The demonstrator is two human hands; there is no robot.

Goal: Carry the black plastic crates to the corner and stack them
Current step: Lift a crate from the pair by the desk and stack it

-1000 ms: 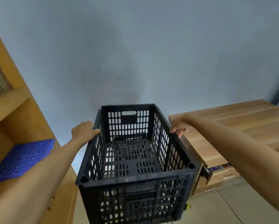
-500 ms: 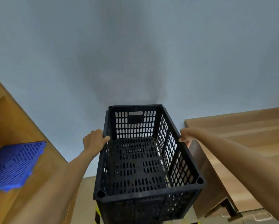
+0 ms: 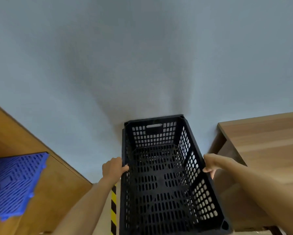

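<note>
A black perforated plastic crate (image 3: 161, 180) fills the lower middle of the head view, its far end close to the grey wall. My left hand (image 3: 112, 167) grips the crate's left long rim. My right hand (image 3: 210, 164) grips the right long rim, fingers curled over the edge. The crate is empty inside. I cannot tell what lies beneath it or whether it rests on anything.
A wooden shelf unit (image 3: 45, 180) stands at the left with a blue perforated panel (image 3: 13, 185) on it. A wooden desk (image 3: 264, 141) stands at the right. Yellow-and-black hazard tape (image 3: 113, 207) runs on the floor beside the crate's left side.
The crate has moved forward and down toward the wall, between shelf and desk. The view has tilted further down, so the floor tape now shows. Both hands keep their grip.
</note>
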